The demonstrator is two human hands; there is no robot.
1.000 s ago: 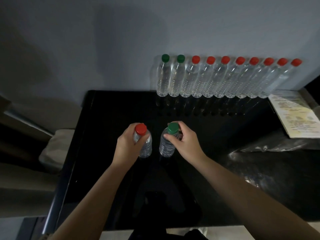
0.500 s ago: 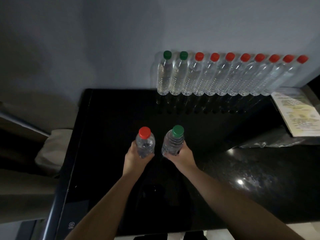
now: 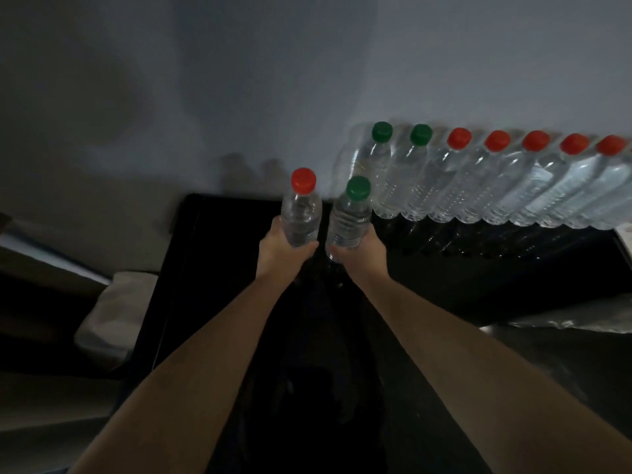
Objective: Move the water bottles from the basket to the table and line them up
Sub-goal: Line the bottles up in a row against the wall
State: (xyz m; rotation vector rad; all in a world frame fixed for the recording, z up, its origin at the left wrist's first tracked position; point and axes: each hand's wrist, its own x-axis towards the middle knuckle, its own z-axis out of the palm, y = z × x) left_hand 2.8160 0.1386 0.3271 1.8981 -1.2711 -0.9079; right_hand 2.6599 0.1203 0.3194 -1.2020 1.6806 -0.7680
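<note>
My left hand (image 3: 281,252) grips the lower body of a clear red-capped bottle (image 3: 301,208), held upright over the black table (image 3: 212,268). My right hand (image 3: 360,250) grips a green-capped bottle (image 3: 350,217) just to the right of it, tilted slightly. Both bottles are near the far edge of the table, just left of a row of bottles (image 3: 478,186) standing against the wall. That row starts with two green caps on the left, followed by several red caps. No basket is in view.
A grey wall (image 3: 239,80) rises right behind the table. A pale cushion-like object (image 3: 113,313) lies off the table's left edge. Crinkled clear plastic (image 3: 564,323) lies on the table at the right.
Both hands have carried their bottles away from me, from the table's middle to its far edge beside the row's left end. The view has shifted closer and to the left.
</note>
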